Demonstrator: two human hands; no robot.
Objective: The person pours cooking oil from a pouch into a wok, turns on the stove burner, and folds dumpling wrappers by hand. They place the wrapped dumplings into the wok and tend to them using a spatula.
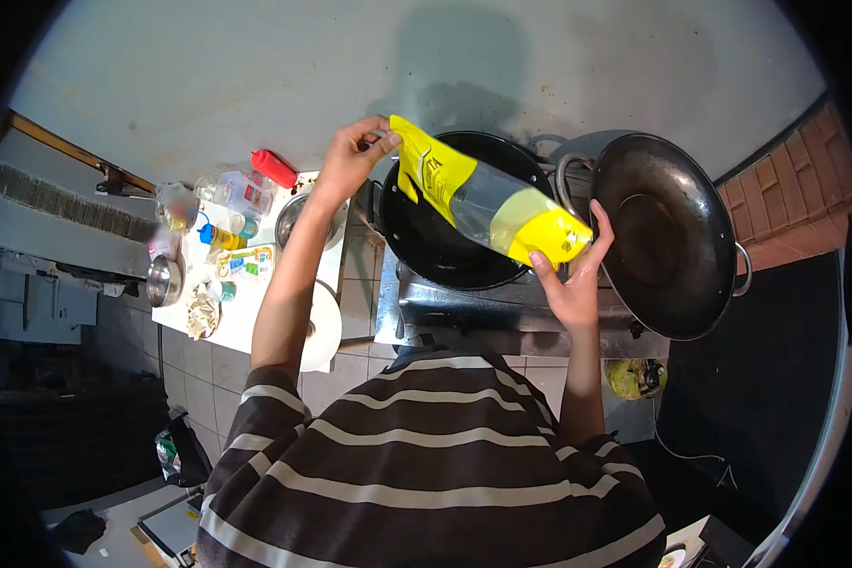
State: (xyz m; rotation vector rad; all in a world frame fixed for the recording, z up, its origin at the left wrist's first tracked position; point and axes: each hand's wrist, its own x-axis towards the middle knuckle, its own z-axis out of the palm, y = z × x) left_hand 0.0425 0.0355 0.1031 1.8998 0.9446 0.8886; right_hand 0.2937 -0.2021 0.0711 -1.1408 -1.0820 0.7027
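A yellow pouch (488, 206) with a clear middle stretches slantwise between my two hands. My left hand (358, 150) pinches its upper left corner between thumb and fingers. At the lower right end, my right hand (576, 284) grips the pouch's edge with the thumb on the near side and fingers on the far side. Below the pouch sits a black wok (417, 237) on the metal stove (464, 308); the pouch hides part of its inside. What the pouch contains, if anything, I cannot make out.
A second dark wok (658, 222) stands tilted to the right. On the left, a white table (241, 317) bears a red squeeze bottle (275, 168), a blue-capped yellow bottle (222, 237), a metal bowl (164, 281), crumpled paper (202, 314) and a white plate (324, 329). A wall (331, 66) rises behind.
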